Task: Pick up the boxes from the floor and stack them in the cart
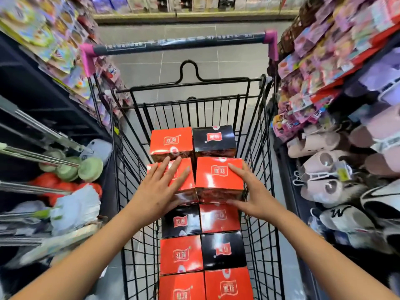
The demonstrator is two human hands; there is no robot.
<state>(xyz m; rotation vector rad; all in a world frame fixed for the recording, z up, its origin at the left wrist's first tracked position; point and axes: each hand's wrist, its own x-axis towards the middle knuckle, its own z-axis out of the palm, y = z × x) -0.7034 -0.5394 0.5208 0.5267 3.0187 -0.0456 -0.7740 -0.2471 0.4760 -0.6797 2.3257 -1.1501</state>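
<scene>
- Head view looks down into a black wire cart (194,113) holding red and black boxes in two columns.
- Right red box (218,174) sits raised on the lower boxes, touching the left red box (184,182) beside it.
- Right hand (253,195) presses the right red box's right front corner, fingers straight along the top edge, thumb spread across the front face.
- Left hand (158,191) lies flat on the left red box, fingers straight and splayed.
- Behind them stand a red box (171,141) and a black box (214,137); six more boxes (180,254) fill the near end.
- Cart handle (179,44) spans the far end over grey floor tiles (190,63).
- Mops (65,167) crowd the left shelf, and slippers (324,167) crowd the right.
</scene>
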